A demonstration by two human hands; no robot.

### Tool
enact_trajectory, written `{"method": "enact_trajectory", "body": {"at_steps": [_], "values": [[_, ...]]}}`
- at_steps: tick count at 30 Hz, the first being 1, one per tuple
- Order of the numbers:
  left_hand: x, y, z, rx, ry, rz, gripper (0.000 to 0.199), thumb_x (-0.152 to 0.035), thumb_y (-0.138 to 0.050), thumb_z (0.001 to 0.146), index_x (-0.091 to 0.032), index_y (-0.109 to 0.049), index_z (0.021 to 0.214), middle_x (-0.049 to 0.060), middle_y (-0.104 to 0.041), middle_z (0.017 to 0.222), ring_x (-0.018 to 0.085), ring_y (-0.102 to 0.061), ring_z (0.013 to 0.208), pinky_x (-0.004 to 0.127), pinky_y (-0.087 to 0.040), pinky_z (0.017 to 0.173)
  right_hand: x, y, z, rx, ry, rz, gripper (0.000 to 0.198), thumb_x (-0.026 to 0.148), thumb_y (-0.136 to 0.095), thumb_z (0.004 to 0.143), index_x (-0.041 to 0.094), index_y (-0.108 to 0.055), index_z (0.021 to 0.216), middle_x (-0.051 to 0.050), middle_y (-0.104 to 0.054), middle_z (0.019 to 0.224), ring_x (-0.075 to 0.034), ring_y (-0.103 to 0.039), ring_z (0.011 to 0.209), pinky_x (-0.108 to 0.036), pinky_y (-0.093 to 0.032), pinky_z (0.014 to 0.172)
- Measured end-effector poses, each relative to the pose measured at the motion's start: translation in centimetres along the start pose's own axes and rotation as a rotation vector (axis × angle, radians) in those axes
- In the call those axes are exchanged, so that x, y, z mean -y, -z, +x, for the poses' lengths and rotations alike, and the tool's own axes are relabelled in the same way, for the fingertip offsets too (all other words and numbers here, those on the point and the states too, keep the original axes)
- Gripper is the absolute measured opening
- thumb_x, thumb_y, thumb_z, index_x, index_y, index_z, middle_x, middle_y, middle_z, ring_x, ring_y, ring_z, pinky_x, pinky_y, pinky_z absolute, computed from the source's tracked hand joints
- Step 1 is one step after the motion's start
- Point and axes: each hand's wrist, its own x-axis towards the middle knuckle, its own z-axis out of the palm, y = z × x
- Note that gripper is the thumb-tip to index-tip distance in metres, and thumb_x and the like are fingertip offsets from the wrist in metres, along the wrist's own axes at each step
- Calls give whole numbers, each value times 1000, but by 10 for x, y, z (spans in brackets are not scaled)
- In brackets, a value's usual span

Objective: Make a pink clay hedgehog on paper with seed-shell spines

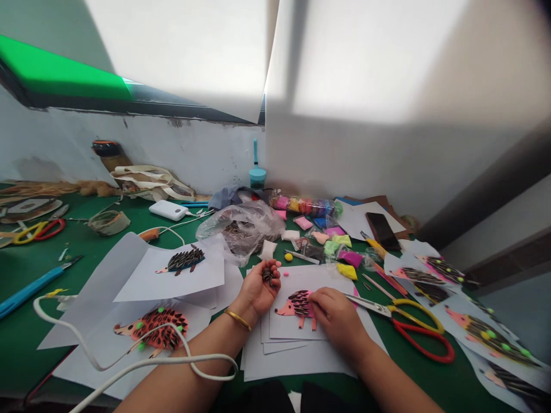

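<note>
Palm up, my left hand (257,291) cups a small heap of dark striped sunflower seeds (268,275), its fingers curled round them. My right hand (340,320) is closed in a pinch over the back of a pink clay hedgehog (293,305), whose front half bears rows of seeds. Whatever lies between those fingertips is hidden. The hedgehog sits on white paper (282,331) atop a stack of sheets. Just right of my right hand rest scissors (390,311) with yellow and red handles. A pink clay bit (286,274) lies near my left fingertips.
Behind my hands are a plastic bag of seeds (241,226) and several colourful clay packets (350,258). Finished hedgehog pictures (166,330) lie left, others (495,338) right. A white cable (198,360) crosses my left forearm. A phone (382,230) and a blue craft knife (34,287) are farther out.
</note>
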Motion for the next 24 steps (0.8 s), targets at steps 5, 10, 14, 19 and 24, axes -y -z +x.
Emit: {"method": "enact_trajectory", "body": {"at_steps": [5, 10, 14, 19, 24], "values": [[0, 0, 0, 5, 4, -1, 18, -22, -45, 90, -10, -58, 85, 4, -54, 70, 8, -52, 56, 15, -37, 42, -2, -3, 0, 10, 7, -15, 16, 17, -51, 88, 21, -66, 92, -5, -64, 85, -19, -58, 82, -32, -45, 75], [0, -1, -1, 3, 3, 0, 17, -21, -45, 90, -11, -58, 84, 4, -54, 70, 8, -52, 56, 15, -37, 42, -2, -3, 0, 8, 15, -15, 17, 18, -50, 88, 21, -67, 90, -5, -64, 85, -19, -58, 82, -33, -45, 75], [0, -1, 0, 3, 2, 6, 18, -21, -45, 90, -11, -58, 84, 5, -54, 70, 9, -52, 55, 16, -38, 42, -2, -4, 0, 5, 14, -14, 18, 18, -49, 89, 21, -67, 90, -6, -64, 85, -20, -58, 81, -33, -46, 74], [0, 0, 1, 5, 1, 9, 17, -21, -45, 90, -11, -58, 84, 4, -54, 69, 9, -52, 55, 16, -38, 42, -2, -3, 1, -1, 24, 6, 18, 18, -48, 88, 20, -67, 89, -6, -64, 84, -19, -58, 80, -33, -46, 73], [0, 0, 1, 9, 2, 6, 17, -21, -45, 90, -10, -58, 85, 4, -54, 69, 8, -52, 55, 15, -37, 42, 0, 2, 0, 11, -18, 62, 15, 17, -50, 87, 22, -64, 90, -4, -63, 86, -19, -57, 83, -33, -45, 75]]}}
